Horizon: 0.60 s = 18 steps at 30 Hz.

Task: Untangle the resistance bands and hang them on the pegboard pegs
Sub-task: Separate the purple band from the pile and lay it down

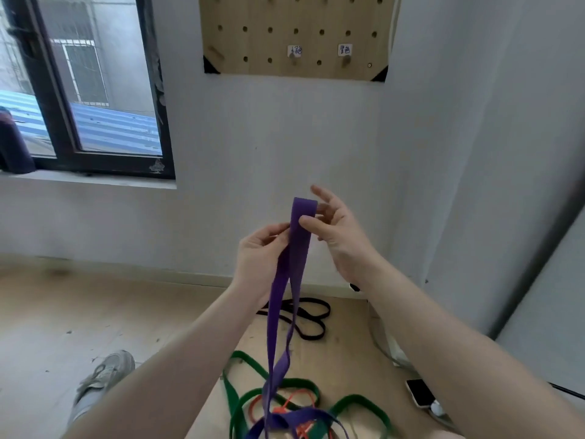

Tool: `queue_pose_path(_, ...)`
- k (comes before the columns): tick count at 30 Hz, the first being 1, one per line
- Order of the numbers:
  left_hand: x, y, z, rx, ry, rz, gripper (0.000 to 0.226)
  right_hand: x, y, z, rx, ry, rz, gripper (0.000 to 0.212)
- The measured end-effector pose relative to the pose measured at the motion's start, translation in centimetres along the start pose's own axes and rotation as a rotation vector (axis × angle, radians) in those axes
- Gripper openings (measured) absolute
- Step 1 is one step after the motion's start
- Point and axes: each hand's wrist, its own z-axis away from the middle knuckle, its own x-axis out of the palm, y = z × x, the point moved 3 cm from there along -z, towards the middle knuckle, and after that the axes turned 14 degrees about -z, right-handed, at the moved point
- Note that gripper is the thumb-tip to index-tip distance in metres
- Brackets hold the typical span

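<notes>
The purple band (292, 274) is held up in front of the wall, well below the pegboard (294, 36), with its folded top end between both hands. The right hand (335, 229) pinches the fold with the thumb on the near face and at least one finger behind it, while the other fingers stand spread and loose. The left hand (259, 248) grips the band's left edge just under the fold, fingers curled toward it.

From the hands the band runs almost straight down, its long axis vertical, the two strands twisting round each other lower down before they reach the heap on the floor (95, 312). There the purple loops lie tangled with a green band (247, 391) and a thin orange band (285, 403). A black band (307, 318) lies apart from that heap, nearer the wall under the pegboard.

What the coming move likely turns on: the pegs sit straight above the hands, and the peg under the right label (344, 49) is closest to the right hand, so that hand is better placed to lift the fold onto it (once the lower end comes free of the green and orange bands, which does not look done yet).

Two small paper labels are stuck on the pegboard, each above a peg; the left label (295, 51) and the right one carry handwritten characters in dark ink, too small to read with confidence. A phone (419, 392) lies on the floor to the right of the heap.
</notes>
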Motion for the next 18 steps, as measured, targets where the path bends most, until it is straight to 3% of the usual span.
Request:
queue_pose_path(3, -0.2, -0.9, -0.2, -0.008, -0.016, -0.047, 0.017, 0.5, 0.2, -0.1, 0.023, -0.002, 0.085, 0.027)
queue_pose_path(7, 0.2, -2.4, 0.4, -0.045, -0.117, -0.059, 0.026, -0.4, 1.3, -0.2, 0.036, 0.217, 0.056, 0.013)
queue_pose_path(9, 0.3, -3.5, 1.0, -0.040, -0.131, -0.152, 0.020, -1.0, 2.0, -0.2, 0.053, 0.280, -0.062, 0.012)
queue_pose_path(12, 0.6, -5.6, 2.1, -0.046, -0.131, -0.333, 0.019, -0.9, 2.4, -0.2, 0.074, 0.266, -0.205, 0.013)
queue_pose_path(18, 0.8, -6.1, 2.5, -0.069, -0.006, -0.206, 0.024, -2.0, 2.8, -0.9, 0.023, 0.255, -0.270, 0.010)
